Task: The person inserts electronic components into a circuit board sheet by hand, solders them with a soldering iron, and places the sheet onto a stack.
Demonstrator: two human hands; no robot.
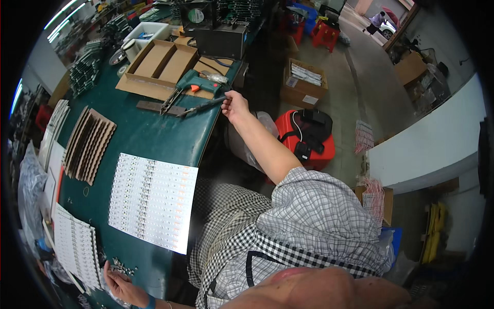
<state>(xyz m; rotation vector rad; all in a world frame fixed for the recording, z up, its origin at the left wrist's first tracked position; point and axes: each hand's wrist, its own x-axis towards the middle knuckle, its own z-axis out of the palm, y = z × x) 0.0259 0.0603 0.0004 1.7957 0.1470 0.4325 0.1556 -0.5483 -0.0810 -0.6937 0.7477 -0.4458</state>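
My right hand (235,106) is closed on the rear end of a slim dark tool (206,106) with a narrow tip, lying low over the green bench; its exact kind is unclear. Beside it lies a green gun-shaped tool (198,82) with a red trigger. My left hand (123,288) rests at the near left, fingers apart and apparently holding nothing. It is next to a stack of white circuit panels (77,250) and a scatter of small metal parts (123,268). Between the hands, a large white circuit panel (152,201) with rows of small components lies flat on the bench.
Brown corrugated strips (88,147) stand on the green bench (154,139). Farther along are a shallow cardboard tray (159,62), a white bin (149,32) and a dark metal box (216,41). A red case (306,136) and an open carton (303,85) stand on the floor to the right.
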